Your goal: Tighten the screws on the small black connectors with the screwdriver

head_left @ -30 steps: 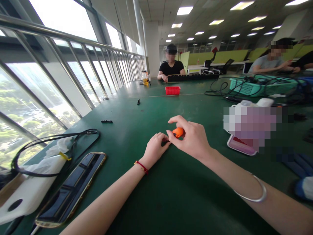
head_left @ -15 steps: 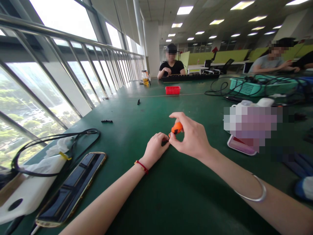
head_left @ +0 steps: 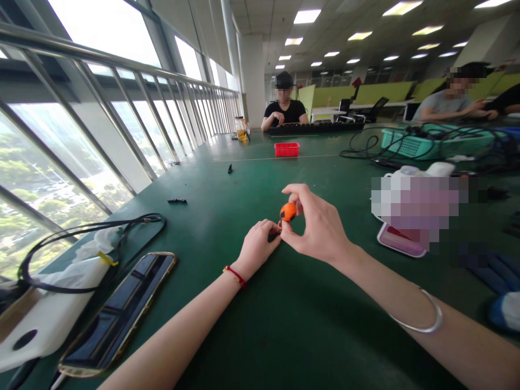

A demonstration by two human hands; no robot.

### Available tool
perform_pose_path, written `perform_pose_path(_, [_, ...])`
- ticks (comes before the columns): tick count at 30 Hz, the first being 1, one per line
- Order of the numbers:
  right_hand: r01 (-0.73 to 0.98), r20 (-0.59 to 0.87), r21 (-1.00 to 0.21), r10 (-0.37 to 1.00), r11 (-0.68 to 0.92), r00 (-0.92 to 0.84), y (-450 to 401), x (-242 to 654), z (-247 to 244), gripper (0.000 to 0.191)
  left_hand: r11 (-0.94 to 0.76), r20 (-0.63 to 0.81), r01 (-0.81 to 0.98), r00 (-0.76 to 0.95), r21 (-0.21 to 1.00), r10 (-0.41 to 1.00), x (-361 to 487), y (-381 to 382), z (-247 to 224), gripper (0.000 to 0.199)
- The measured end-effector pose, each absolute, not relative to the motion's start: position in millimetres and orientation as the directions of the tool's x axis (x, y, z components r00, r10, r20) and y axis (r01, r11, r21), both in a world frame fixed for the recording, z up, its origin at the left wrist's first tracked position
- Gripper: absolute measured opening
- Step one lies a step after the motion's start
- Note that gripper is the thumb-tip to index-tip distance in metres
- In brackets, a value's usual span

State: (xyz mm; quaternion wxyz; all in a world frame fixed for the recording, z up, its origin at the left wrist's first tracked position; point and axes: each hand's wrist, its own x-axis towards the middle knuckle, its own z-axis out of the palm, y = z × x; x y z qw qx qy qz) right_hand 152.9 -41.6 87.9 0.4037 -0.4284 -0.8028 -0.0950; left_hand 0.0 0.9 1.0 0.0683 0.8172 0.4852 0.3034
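Note:
My right hand [head_left: 319,222] pinches a small orange-and-black piece with a rounded, ball-like end [head_left: 288,212], the thumb below and the fingers curled over it. Its exact kind is unclear. Low over the green table, my left hand [head_left: 260,241] is closed with its fingertips against the lower end of that piece. A small dark bit shows between the left thumb and fingers, too small to name. The two hands meet at the fingertips.
A phone [head_left: 122,314], a white power bank-like block [head_left: 52,319] and black cable lie left. Ahead are small black parts [head_left: 177,201] and a red tray [head_left: 286,150]. A teal basket [head_left: 439,143] with cables stands right. One person sits opposite.
The orange-and-black piece has turned and tipped slightly left in my right fingers, so its round end now shows more. My left hand has hardly moved.

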Motion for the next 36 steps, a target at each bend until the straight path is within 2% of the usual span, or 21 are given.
perform_pose_path(2, [0.786, 0.722, -0.191, 0.627, 0.588, -0.293, -41.4, 153.3, 86.7, 0.043, -0.518, 0.439, 0.761, 0.341, 0.390, 0.831, 0.1, 1.7, -0.2, 0.004])
perform_pose_path(7, [0.780, 0.694, -0.173, 0.636, 0.602, -0.337, -40.6, 152.6, 82.1, 0.022, -0.517, 0.436, 0.765, 0.344, 0.384, 0.832, 0.6, 1.2, 0.9, 0.008])
perform_pose_path(14, [0.780, 0.736, -0.220, 0.624, 0.586, -0.261, -41.0, 153.3, 86.5, 0.039, -0.513, 0.416, 0.741, 0.340, 0.433, 0.843, 0.0, -0.8, 3.5, 0.007])
perform_pose_path(17, [0.835, 0.710, -0.209, 0.667, 0.508, -0.228, -39.9, 154.4, 85.2, 0.032, -0.510, 0.415, 0.739, 0.336, 0.441, 0.846, -0.1, -1.1, 3.2, 0.008])
perform_pose_path(21, [0.814, 0.684, -0.225, 0.682, 0.535, -0.259, -38.9, 155.0, 83.7, 0.023, -0.527, 0.416, 0.727, 0.355, 0.440, 0.837, -0.1, -0.8, 3.4, 0.007])
perform_pose_path(26, [0.800, 0.713, -0.254, 0.664, 0.544, -0.225, -39.3, 156.1, 88.2, 0.040, -0.508, 0.403, 0.743, 0.343, 0.435, 0.848, -0.1, -1.5, 4.9, 0.006])
perform_pose_path(30, [0.840, 0.654, -0.265, 0.729, 0.473, -0.203, -37.2, 157.0, 88.1, 0.027, -0.530, 0.415, 0.723, 0.359, 0.442, 0.836, -0.2, -1.8, 4.3, 0.008])
perform_pose_path(33, [0.816, 0.648, -0.286, 0.729, 0.502, -0.221, -36.2, 157.0, 87.1, 0.022, -0.523, 0.407, 0.732, 0.358, 0.436, 0.840, -0.1, -1.9, 4.2, 0.009])
perform_pose_path(36, [0.788, 0.680, -0.285, 0.695, 0.545, -0.234, -36.6, 156.9, 87.7, 0.032, -0.511, 0.404, 0.749, 0.350, 0.422, 0.845, -0.1, -2.0, 4.5, 0.007])
